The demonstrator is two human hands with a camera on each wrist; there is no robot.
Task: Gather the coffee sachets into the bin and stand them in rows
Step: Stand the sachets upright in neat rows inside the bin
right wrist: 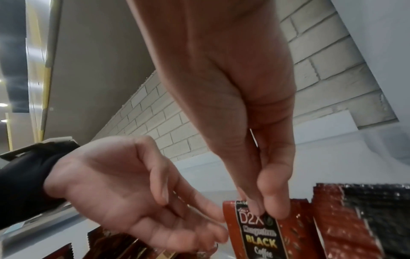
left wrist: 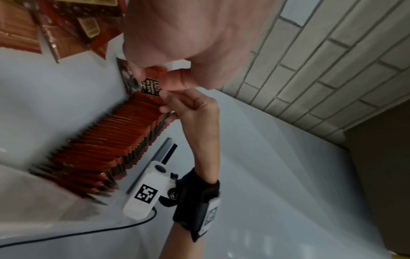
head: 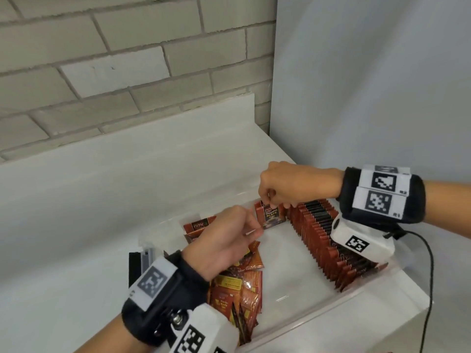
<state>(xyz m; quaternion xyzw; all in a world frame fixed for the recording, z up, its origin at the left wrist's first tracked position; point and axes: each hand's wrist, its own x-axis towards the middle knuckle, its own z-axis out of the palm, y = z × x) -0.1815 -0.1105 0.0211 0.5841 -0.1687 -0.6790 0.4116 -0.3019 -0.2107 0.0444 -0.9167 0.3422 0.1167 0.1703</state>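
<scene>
White counter, clear bin: one standing row done, loose sachets remain; right hand pinches sachet, left hand relaxed, empty.

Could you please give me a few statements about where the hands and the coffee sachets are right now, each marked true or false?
1. The right hand pinches the top edge of an upright sachet. True.
2. The left hand grips a stack of sachets. False: its fingers are loosely curled beside the pinched sachet and hold nothing.
3. A long row of standing sachets runs along the right side of the clear bin. True.
4. All the sachets in the bin already stand in rows. False: a loose pile lies jumbled on the bin's left side.
5. The pinched sachet is printed with the word BLACK. True.
</scene>
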